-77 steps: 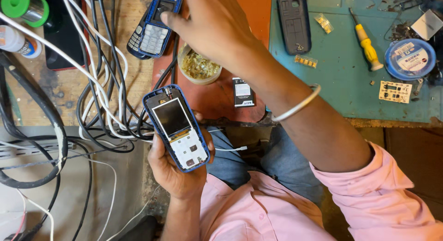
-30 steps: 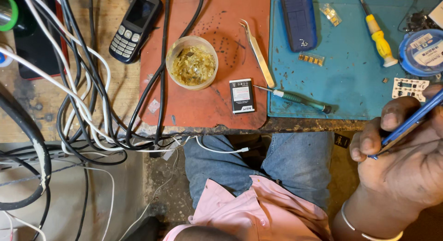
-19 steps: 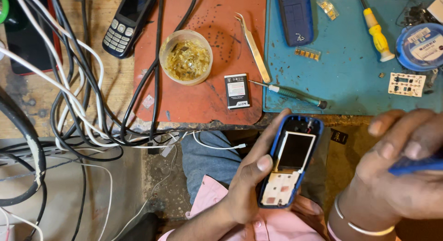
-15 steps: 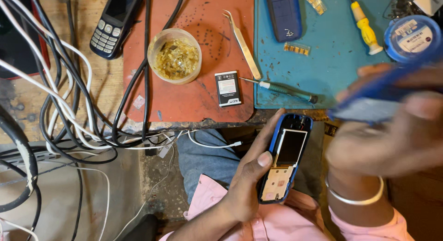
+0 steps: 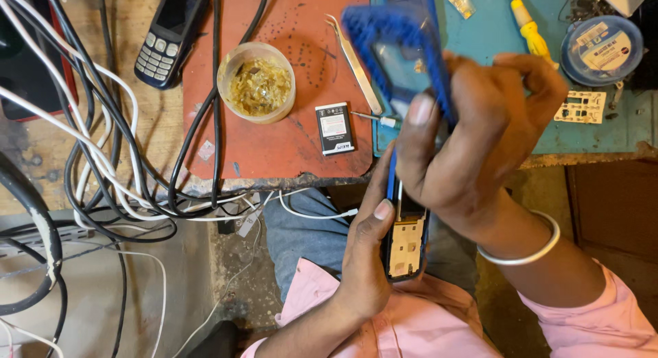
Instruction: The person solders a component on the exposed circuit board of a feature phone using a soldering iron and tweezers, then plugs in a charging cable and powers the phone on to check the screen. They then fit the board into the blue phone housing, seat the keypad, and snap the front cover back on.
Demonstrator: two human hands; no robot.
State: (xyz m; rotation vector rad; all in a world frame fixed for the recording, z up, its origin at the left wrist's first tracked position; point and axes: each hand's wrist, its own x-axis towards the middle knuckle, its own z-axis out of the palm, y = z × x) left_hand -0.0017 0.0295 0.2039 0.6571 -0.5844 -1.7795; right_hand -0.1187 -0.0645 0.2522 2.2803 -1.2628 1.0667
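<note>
My left hand (image 5: 363,262) grips a blue mobile phone body (image 5: 406,240) with its keypad area bare, held over my lap below the bench edge. My right hand (image 5: 473,139) holds a blue phone front cover (image 5: 397,53), blurred, tilted above the phone's upper end. The cover hides part of the blue mat behind it. A metal bangle (image 5: 524,252) circles my right wrist.
On the orange mat (image 5: 281,132) lie a cup of brass wool (image 5: 256,82), a phone battery (image 5: 335,128) and tweezers (image 5: 356,60). A dark keypad phone (image 5: 170,32) sits among tangled cables (image 5: 103,166). The blue mat (image 5: 480,29) bears a yellow screwdriver (image 5: 526,26), a round tin (image 5: 602,50) and a small circuit board (image 5: 579,106).
My left hand brought the blue phone body up from below into my lap. My right hand, holding the blue cover, swung left from the right edge to over the phone.
</note>
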